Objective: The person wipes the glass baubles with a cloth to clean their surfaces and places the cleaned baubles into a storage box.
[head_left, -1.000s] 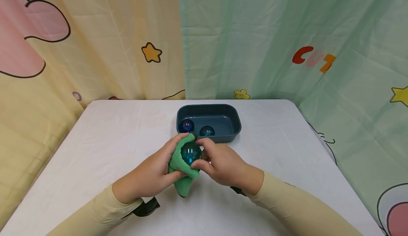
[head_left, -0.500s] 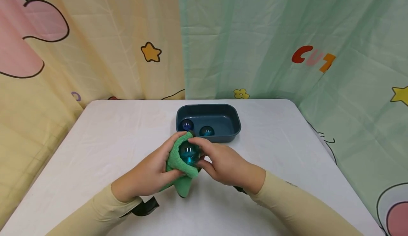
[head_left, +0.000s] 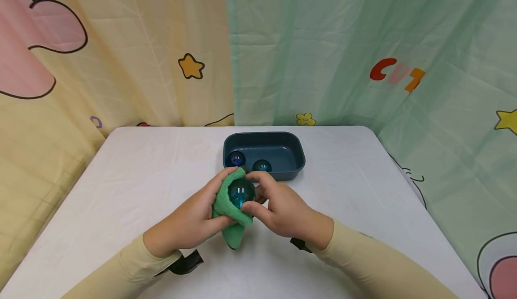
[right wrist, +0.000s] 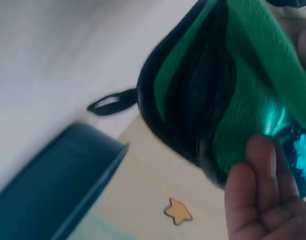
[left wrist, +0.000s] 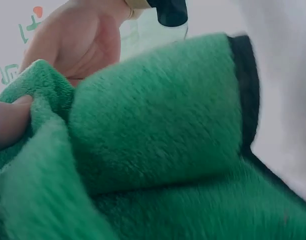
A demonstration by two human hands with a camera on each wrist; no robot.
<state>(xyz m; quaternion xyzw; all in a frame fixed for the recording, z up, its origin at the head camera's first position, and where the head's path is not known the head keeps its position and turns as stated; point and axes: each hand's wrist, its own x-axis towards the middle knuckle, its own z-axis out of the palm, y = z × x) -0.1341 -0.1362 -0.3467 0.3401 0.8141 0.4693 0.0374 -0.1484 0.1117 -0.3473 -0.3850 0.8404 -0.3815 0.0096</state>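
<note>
In the head view a shiny see-through teal ball (head_left: 241,192) sits in a folded green cloth (head_left: 226,202), which wraps its left side and underside. My left hand (head_left: 191,216) grips the cloth from the left, thumb in front and fingers along the far side. At the ball's right side, my right hand (head_left: 284,207) holds it between the thumb and curved fingers. The left wrist view is mostly filled by the fluffy cloth (left wrist: 158,115) with its dark edging. From the right wrist, a black hanging loop (right wrist: 113,103) shows on the cloth, and the ball (right wrist: 300,155) is partly cut off.
Just beyond the hands stands a dark blue rectangular tub (head_left: 296,166) on the white-covered table (head_left: 153,169). Inside it lie a dark blue ball (head_left: 236,158) and a teal ball (head_left: 262,165). Patterned curtains (head_left: 315,43) hang behind the table.
Half a second ago the right fingers reached further over the ball; they have since shifted back right and the thumb has come up its front. Ball and cloth have moved slightly right.
</note>
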